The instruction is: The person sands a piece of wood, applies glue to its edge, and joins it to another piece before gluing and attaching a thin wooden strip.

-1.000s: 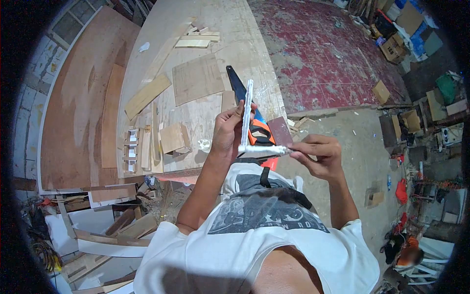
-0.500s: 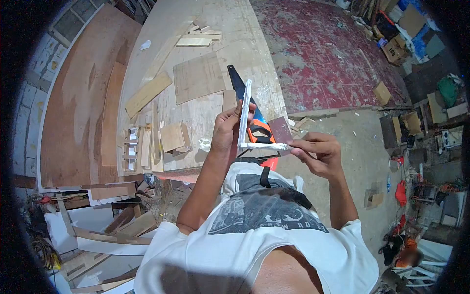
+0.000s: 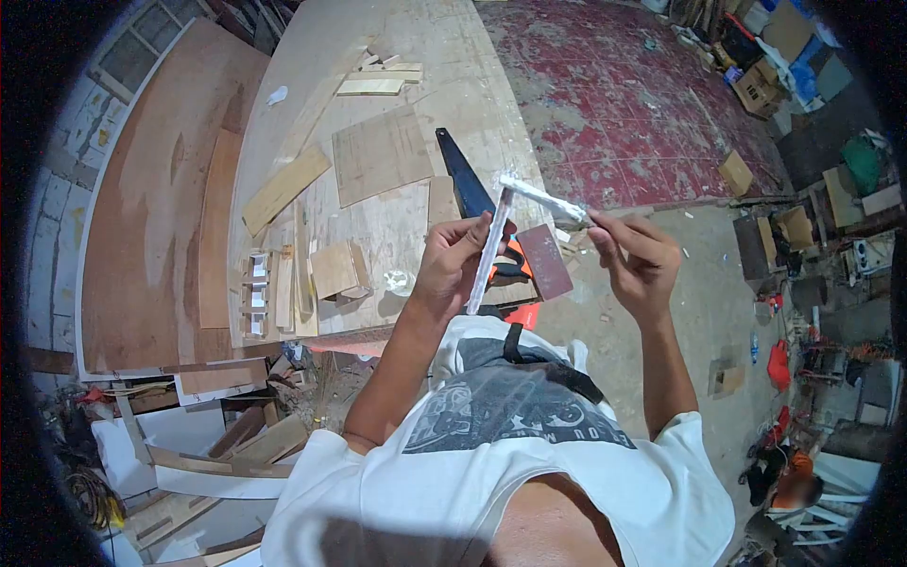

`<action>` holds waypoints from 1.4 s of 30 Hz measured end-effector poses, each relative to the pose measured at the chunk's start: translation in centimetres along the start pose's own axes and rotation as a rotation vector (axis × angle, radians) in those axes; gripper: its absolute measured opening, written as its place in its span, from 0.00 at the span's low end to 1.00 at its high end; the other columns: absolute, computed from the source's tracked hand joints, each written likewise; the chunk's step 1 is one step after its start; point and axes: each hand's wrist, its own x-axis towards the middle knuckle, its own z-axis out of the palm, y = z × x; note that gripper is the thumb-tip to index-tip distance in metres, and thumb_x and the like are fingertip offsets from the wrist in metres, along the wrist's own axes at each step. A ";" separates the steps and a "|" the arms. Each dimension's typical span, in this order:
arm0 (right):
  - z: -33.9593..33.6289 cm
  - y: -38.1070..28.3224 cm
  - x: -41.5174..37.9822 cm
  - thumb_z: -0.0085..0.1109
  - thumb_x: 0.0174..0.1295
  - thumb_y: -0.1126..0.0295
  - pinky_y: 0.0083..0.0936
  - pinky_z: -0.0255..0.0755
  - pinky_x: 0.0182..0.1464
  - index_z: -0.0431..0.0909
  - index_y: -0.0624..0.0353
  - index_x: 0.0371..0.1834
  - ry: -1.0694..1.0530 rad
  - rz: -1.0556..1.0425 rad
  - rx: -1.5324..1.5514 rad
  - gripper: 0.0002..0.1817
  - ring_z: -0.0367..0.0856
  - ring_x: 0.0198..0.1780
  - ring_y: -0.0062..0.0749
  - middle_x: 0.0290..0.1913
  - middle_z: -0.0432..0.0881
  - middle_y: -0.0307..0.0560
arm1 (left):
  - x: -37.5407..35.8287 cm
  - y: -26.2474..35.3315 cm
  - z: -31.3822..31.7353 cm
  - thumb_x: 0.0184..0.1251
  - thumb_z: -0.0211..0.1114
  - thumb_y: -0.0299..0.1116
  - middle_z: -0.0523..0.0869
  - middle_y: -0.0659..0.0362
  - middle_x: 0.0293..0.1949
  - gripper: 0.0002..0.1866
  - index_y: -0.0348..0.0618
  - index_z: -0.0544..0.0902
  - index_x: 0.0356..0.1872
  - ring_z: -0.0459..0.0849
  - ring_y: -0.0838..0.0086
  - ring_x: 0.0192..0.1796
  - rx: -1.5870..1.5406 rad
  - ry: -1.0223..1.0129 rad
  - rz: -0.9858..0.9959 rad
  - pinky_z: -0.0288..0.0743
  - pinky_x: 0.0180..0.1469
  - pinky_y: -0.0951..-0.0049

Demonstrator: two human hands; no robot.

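A long narrow strip (image 3: 488,260) with a white-coated edge is pinched in my left hand (image 3: 457,259), tilted slightly in front of the bench edge. My right hand (image 3: 639,253) grips the outer end of a short stick (image 3: 546,199) thickly smeared with white paste. The stick's other end meets or overlaps the strip's upper end. Behind the strip lies a handsaw (image 3: 464,176) with a dark blade and an orange and black handle, partly hidden by my left hand. Beside the handle is a reddish-brown rectangular plate (image 3: 545,264).
The wooden bench (image 3: 453,66) bears a square plywood piece (image 3: 382,155), a plank (image 3: 285,189), a small wooden block (image 3: 338,269) and a slotted wooden frame (image 3: 255,295). Wood offcuts (image 3: 236,444) are piled on the floor at lower left.
The paste-covered stick has moved from the strip's lower end to its upper end, with my right hand rising. The strip has tilted and shifted slightly lower.
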 end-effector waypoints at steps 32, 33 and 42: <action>-0.6 1.2 -1.0 0.67 0.49 0.78 0.19 0.68 0.28 0.84 0.62 0.38 -0.103 -0.066 -0.004 0.11 0.78 0.26 0.25 0.28 0.83 0.49 | -0.2 -0.3 -0.2 0.65 0.61 0.41 0.83 0.59 0.25 0.18 0.31 0.82 0.36 0.77 0.85 0.23 -0.009 0.012 -0.018 0.67 0.22 0.86; -0.7 1.2 -1.1 0.67 0.49 0.78 0.19 0.68 0.28 0.84 0.62 0.38 -0.103 -0.067 -0.003 0.11 0.78 0.26 0.25 0.28 0.83 0.49 | -0.1 -0.2 -0.3 0.65 0.61 0.41 0.83 0.59 0.25 0.18 0.31 0.82 0.36 0.77 0.85 0.23 -0.009 0.013 -0.017 0.67 0.22 0.86; 0.6 1.0 -0.7 0.66 0.51 0.78 0.18 0.66 0.25 0.84 0.62 0.39 0.070 0.222 0.222 0.11 0.74 0.22 0.21 0.24 0.81 0.46 | -0.1 -0.3 -0.6 0.65 0.60 0.40 0.83 0.58 0.25 0.17 0.31 0.82 0.37 0.77 0.83 0.23 -0.017 -0.016 0.003 0.69 0.25 0.84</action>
